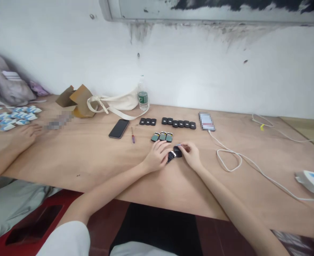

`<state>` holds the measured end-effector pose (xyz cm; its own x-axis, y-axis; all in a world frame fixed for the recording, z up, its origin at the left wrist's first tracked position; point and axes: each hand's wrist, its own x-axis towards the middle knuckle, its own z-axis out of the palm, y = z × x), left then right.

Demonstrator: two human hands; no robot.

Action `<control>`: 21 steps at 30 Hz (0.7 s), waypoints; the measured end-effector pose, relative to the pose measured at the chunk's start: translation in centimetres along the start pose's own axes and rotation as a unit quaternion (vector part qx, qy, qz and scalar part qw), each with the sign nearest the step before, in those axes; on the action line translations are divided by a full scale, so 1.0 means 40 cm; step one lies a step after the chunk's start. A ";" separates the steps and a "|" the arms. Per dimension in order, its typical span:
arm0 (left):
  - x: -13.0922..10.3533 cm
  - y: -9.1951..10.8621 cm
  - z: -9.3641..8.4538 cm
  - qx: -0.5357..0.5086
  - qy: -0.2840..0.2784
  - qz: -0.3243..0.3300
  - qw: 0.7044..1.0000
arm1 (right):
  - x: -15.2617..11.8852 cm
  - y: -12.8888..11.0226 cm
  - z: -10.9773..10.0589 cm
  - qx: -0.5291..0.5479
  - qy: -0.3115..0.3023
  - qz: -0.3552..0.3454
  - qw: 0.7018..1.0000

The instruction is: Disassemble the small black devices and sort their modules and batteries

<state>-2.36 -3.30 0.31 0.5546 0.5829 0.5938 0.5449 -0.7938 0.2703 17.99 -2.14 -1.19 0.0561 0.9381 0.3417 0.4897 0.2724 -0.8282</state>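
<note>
My left hand (157,157) is closed on a small dark electronic part (171,156) with a silvery upper edge, low over the table. Right beside it, a small black square cover (177,151) is pinched between the fingertips of my right hand (191,155). The fingers partly hide both pieces. Just beyond my left fingers lie three small open devices (162,136) with greenish-grey faces and dark edges. Farther back, several closed black cases (181,123) form a row, with three more black cases (148,122) to their left.
A screwdriver (133,136) and a dark phone (119,128) lie left of the devices. A lit phone (206,121) with a white cable (239,155) is at right. Behind stand a bottle (143,96) and a cream bag (119,102). Another person's hand (26,137) rests at far left near blue-and-white packets (20,115).
</note>
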 end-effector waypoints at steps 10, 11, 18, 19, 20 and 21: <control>0.009 0.024 0.014 0.022 -0.017 -0.066 0.997 | 0.015 0.005 0.011 -0.101 -0.042 -0.076 0.991; 0.006 0.021 0.012 0.024 -0.016 -0.071 0.997 | 0.014 0.005 0.010 -0.101 -0.040 -0.077 0.991; 0.002 0.029 0.013 0.063 -0.042 -0.072 0.995 | 0.005 -0.005 0.005 -0.092 -0.022 -0.054 0.994; 0.002 0.030 0.014 0.069 -0.042 -0.073 0.994 | 0.002 -0.006 0.005 -0.081 -0.010 -0.043 0.996; 0.001 0.031 0.015 0.073 -0.042 -0.072 0.994 | 0.000 -0.007 0.005 -0.064 0.007 -0.027 0.998; 0.001 0.030 0.017 0.075 -0.042 -0.069 0.994 | -0.002 -0.008 0.005 -0.040 0.025 -0.008 0.999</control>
<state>-1.27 -4.11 0.13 0.5158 0.7017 0.4916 0.7034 -0.6744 0.2246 17.67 -2.24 -1.05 0.0908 0.9211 0.3787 0.5592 0.2675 -0.7847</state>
